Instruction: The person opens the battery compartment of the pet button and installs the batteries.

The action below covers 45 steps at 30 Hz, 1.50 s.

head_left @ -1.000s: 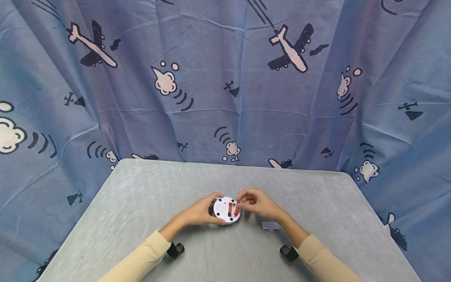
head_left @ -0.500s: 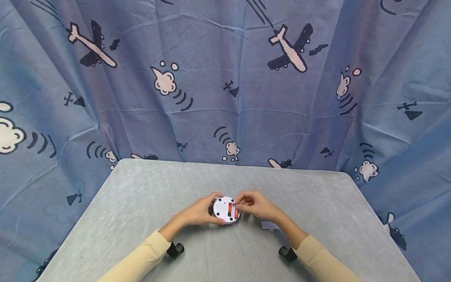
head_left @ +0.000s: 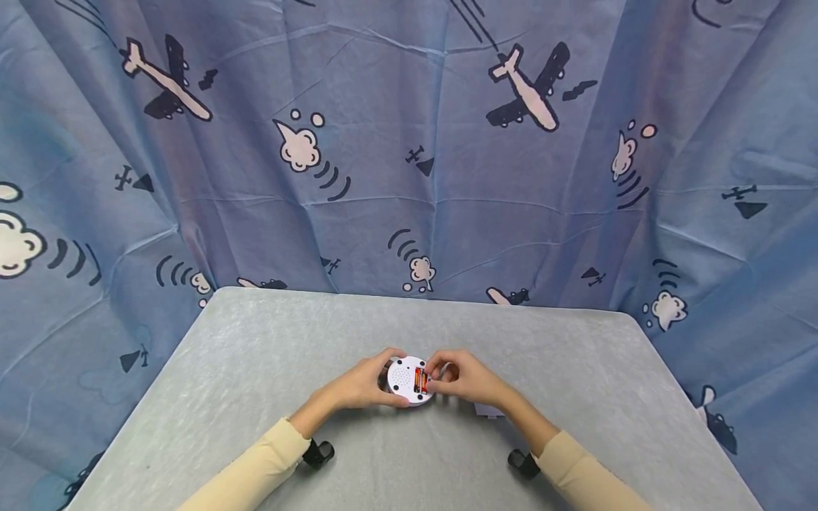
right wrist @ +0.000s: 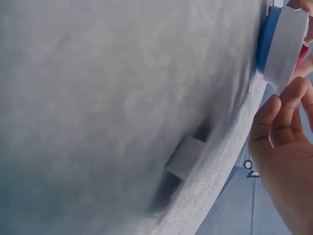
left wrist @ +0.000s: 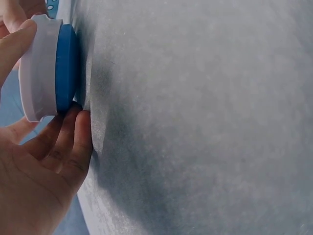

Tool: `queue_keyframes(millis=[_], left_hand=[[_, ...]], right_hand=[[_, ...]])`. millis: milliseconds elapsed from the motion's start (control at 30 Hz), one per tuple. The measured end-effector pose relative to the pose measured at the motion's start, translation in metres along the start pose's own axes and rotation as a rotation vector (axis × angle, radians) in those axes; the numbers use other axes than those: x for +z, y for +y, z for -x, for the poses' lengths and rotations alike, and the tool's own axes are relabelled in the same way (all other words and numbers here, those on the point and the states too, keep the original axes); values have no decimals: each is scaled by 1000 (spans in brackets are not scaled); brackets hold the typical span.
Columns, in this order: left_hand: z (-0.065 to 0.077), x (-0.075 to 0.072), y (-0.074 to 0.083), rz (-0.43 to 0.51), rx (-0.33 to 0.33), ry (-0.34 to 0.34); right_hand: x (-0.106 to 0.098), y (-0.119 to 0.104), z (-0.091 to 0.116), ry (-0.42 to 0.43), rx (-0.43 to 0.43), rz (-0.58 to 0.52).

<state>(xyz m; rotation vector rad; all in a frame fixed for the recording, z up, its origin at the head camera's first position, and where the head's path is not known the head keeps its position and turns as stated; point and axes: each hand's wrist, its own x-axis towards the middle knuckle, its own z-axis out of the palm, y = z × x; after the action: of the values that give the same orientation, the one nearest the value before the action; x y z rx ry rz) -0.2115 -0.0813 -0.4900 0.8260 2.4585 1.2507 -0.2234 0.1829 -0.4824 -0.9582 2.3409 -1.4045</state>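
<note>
A round white battery device (head_left: pixel 402 389) with a speaker grille is held bottom up, its compartment exposed. Its underside in the left wrist view is a blue disc (left wrist: pixel 67 68). My left hand (head_left: pixel 363 383) grips its left side, thumb at the near edge and fingers at the far edge. Red batteries (head_left: pixel 419 379) lie in the compartment. My right hand (head_left: pixel 469 377) has curled fingers and thumb at the rightmost battery, pinching it at the compartment; the fingertips partly cover it. In the right wrist view a bit of red battery (right wrist: pixel 302 55) shows at the device's face.
A small pale battery cover (head_left: pixel 489 411) lies on the grey table (head_left: pixel 287 341), below the right wrist and partly hidden by it. Black wrist-camera mounts (head_left: pixel 317 454) sit at both cuffs. A blue patterned curtain (head_left: pixel 358 142) hangs behind the table.
My right thumb has moved toward the near end of the compartment, apart from the index fingertip. The right battery, tilted earlier, now lies closer beside the other. The left hand stays still.
</note>
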Motion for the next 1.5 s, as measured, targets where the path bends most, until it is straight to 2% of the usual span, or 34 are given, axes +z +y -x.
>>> queue_keyframes(millis=[200,667,933,1067,1300,1500], left_hand=[[1,0,0,-3,0,-2],[3,0,1,-16,14,5],[3,-2,4,-23,42,6],[3,-3,4,-30,51,5],[1,-1,3,-19,23,13],[1,0,2,-30,3,17]], right_hand=[[2,0,1,24,88,-6],[6,8,1,6,114,-131],[8,2,-2,34,208,-215],[8,-1,-2,47,228,-252],[4,-1,0,27,223,-225],[-19,5,11,7,218,-175]])
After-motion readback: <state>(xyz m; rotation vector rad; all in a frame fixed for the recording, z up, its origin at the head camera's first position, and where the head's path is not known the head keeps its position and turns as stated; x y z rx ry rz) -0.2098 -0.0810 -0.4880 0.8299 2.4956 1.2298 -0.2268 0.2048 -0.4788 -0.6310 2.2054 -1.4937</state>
